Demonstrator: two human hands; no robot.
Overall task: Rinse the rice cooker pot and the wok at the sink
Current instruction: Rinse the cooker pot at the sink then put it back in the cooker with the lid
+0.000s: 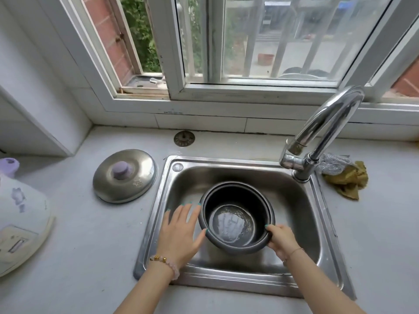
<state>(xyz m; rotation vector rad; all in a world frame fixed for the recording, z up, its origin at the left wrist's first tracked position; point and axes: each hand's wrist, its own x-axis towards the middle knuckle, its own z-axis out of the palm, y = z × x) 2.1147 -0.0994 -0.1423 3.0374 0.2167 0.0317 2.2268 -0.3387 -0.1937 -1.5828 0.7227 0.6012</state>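
- Rice cooker pot [235, 194] is sitting inside the sink [297, 200], tilting toward the person with its mouth facing up and forward.
- A shallow pool of water [232, 225] is lying in the bottom of the rice cooker pot, so the rinse is judged to be under way rather than finished.
- The right hand [281, 240] is gripping the near right rim, with the thumb hooking over the edge and the fingers curling under the wall.
- The left hand [181, 232] is resting against the left side of the pot with fingers straight and spread. It is steadying, not clasping.
- The faucet [328, 123] is standing at the back right corner of the sink, and no stream is showing from its spout.
- The wok is not appearing anywhere in view, so its rinse is judged to be outstanding.
- Remaining work, by estimate, is tipping out the water, setting the pot aside, then fetching and rinsing the wok.
- A metal lid [124, 175] is lying on the counter just left of the sink, and the cooker body [20, 214] is standing further left.
- A crumpled cloth [349, 180] is lying on the counter right of the faucet.
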